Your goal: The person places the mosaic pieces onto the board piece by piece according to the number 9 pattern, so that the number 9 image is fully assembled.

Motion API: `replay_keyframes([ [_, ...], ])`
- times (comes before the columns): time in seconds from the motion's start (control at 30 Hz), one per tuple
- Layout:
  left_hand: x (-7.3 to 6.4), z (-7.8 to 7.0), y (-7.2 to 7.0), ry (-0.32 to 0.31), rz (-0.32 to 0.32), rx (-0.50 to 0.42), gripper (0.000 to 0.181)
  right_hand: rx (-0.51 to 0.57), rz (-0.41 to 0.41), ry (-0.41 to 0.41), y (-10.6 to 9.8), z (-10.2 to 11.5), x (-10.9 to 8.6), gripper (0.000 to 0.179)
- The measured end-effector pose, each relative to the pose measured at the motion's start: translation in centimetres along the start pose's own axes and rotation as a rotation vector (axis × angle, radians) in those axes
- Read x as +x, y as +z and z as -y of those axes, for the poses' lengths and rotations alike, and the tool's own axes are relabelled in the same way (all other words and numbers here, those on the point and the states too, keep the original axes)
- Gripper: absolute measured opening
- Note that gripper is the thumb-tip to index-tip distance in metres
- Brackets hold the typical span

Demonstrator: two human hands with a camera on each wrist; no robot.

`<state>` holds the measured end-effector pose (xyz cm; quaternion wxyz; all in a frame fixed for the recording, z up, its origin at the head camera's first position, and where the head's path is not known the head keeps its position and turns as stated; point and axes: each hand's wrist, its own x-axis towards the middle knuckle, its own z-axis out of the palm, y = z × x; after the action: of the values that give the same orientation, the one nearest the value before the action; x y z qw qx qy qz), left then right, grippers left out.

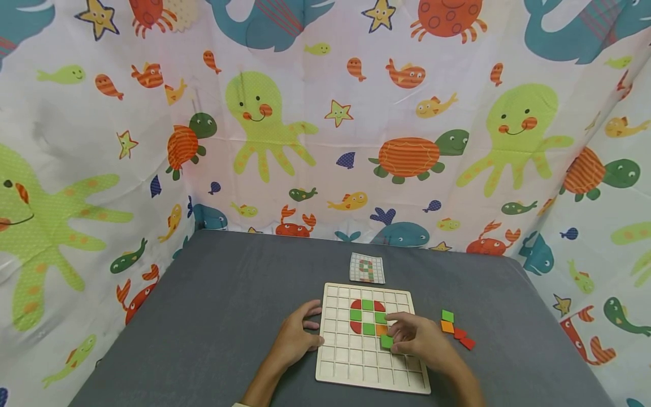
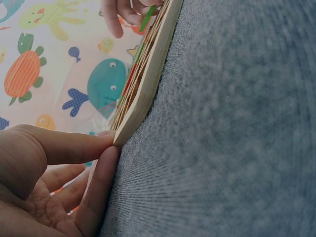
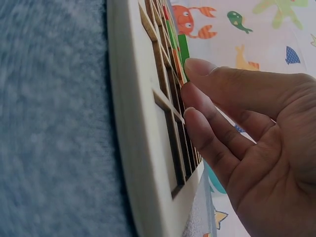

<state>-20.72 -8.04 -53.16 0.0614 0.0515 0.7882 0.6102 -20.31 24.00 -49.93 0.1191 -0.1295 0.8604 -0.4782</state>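
A pale wooden grid board (image 1: 351, 370) lies on the dark grey tabletop. Inside its grid, green squares (image 1: 367, 305), red rounded-corner tiles (image 1: 355, 327) and an orange tile (image 1: 381, 329) form a ring. My left hand (image 1: 295, 334) is at the board's left side, thumb and a finger pinching its edge in the left wrist view. Over the right part of the grid, my right hand (image 1: 422, 342) pinches a green square tile (image 1: 386, 342), just below the orange one. In the right wrist view this green tile (image 3: 183, 49) stands tilted at the thumb tip.
Right of the board lie loose tiles: a green square (image 1: 447, 316), an orange one (image 1: 447, 327) and red pieces (image 1: 467, 343). A small pattern card (image 1: 367, 268) with a coloured grid lies behind the board. A sea-animal curtain (image 1: 325, 141) surrounds the table.
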Motion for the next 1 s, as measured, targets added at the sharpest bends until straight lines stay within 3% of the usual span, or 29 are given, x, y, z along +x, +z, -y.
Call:
replay_keyframes([
  [0.3, -0.14, -0.14, -0.02, 0.012, 0.001, -0.02, 0.086, -0.015, 0.012, 0.0, 0.0, -0.24, 0.28, 0.06],
  [1.0, -0.19, -0.22, 0.03, 0.011, -0.004, -0.013, 0.086, 0.081, 0.021, 0.015, 0.15, -0.51, 0.22, 0.058],
])
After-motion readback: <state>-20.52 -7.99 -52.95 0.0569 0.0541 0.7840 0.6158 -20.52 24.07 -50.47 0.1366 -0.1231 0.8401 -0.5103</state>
